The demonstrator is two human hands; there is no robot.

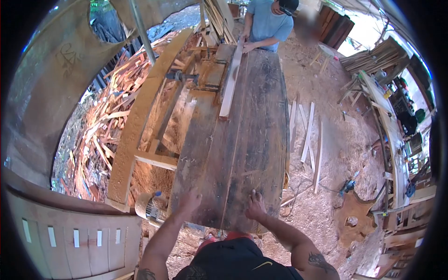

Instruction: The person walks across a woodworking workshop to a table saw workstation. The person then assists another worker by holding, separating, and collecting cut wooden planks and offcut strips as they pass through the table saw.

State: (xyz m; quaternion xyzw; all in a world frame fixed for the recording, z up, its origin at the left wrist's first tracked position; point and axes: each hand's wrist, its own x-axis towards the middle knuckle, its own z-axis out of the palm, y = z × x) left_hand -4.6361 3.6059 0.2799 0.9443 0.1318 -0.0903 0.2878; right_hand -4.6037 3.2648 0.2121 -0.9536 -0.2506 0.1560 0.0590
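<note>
A long table of dark, worn wooden boards [256,154] stretches away from my body. My left hand [189,201] is over its near left part, blurred, so its finger pose is unclear. At the near right part, my right hand [255,206] rests on the boards with fingers loosely bent and apart, holding nothing. Toward the far end lies a long, pale wooden strip [230,88]. A person in a blue shirt [269,23] stands there with both hands at the strip's far end.
Left of the table is a sawdust-covered wooden frame [140,130] with a clamp [182,76]. Beyond it lies a heap of wood offcuts [112,116]. Loose strips [308,133] and a star-shaped wooden piece [353,218] are on the right floor. A long workbench [383,105] lines the right side.
</note>
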